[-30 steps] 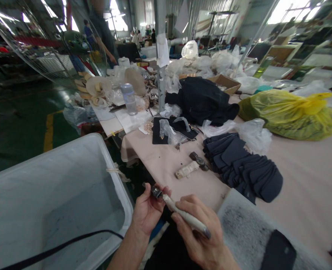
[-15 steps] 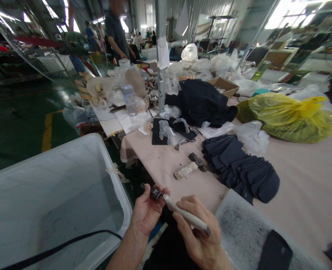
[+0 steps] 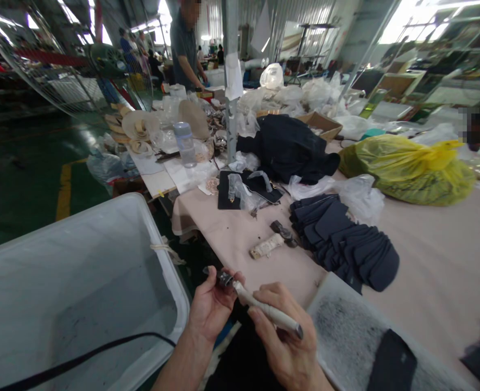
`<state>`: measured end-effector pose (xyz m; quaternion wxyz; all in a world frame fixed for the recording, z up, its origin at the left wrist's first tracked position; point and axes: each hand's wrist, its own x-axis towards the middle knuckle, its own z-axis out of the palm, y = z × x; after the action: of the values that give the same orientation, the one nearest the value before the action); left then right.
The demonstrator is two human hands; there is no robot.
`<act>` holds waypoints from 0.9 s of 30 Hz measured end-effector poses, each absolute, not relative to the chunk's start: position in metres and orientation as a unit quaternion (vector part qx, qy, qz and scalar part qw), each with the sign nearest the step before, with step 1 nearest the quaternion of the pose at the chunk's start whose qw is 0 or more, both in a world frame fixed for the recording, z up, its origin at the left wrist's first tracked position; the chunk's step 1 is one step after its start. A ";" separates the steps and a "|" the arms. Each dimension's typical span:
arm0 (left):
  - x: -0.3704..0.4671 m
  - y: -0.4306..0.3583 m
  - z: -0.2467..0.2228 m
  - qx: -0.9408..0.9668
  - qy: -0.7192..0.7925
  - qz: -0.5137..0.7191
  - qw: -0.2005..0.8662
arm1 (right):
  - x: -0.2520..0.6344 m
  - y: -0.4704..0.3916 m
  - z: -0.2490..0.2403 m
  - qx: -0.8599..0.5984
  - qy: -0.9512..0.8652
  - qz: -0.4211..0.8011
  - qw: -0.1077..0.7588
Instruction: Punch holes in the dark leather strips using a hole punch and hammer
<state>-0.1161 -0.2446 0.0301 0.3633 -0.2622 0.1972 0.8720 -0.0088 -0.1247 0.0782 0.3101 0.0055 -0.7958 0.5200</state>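
Two bare hands meet low over the worktop [image 3: 240,239] edge, beside a large white plastic tub [image 3: 85,282] at the far left. Left hand [image 3: 211,309] pinches a small dark metal piece [image 3: 225,279] in closed fingers, while the right hand [image 3: 289,347] grips a pale pen-like tool [image 3: 266,312], tip touching that piece. Work on the piece appears under way, not finished. Farther right, a spread stack of dark fabric pieces [image 3: 346,244] lies on the worktop, seemingly awaiting attention, with a wrapped-handle hammer [image 3: 270,243] near it and a yellow bag [image 3: 406,168] beyond.
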 end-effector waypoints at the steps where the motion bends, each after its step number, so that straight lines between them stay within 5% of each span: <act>1: -0.116 -0.244 0.030 -0.260 0.197 0.872 0.364 | -0.009 -0.126 0.079 0.001 -0.791 0.526 0.315; 9: -0.117 -0.250 0.024 -0.263 0.224 0.871 0.349 | -0.003 -0.117 0.085 0.010 -0.777 0.573 0.259; 18: -0.137 -0.255 0.020 -0.262 0.288 0.874 0.290 | -0.034 -0.077 0.038 -0.338 -0.655 0.648 0.194; 22: -0.140 -0.254 0.016 -0.140 0.479 0.844 0.197 | -0.052 -0.043 0.014 -0.403 -0.666 0.610 0.150; 27: -0.153 -0.269 0.023 -0.047 0.783 0.618 0.047 | -0.066 -0.012 -0.001 -0.420 -0.675 0.592 0.132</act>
<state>-0.1528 -0.2687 0.0232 0.0468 -0.0472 0.7831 0.6183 -0.0658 -0.0123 -0.0012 0.1319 -0.4202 -0.6752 0.5917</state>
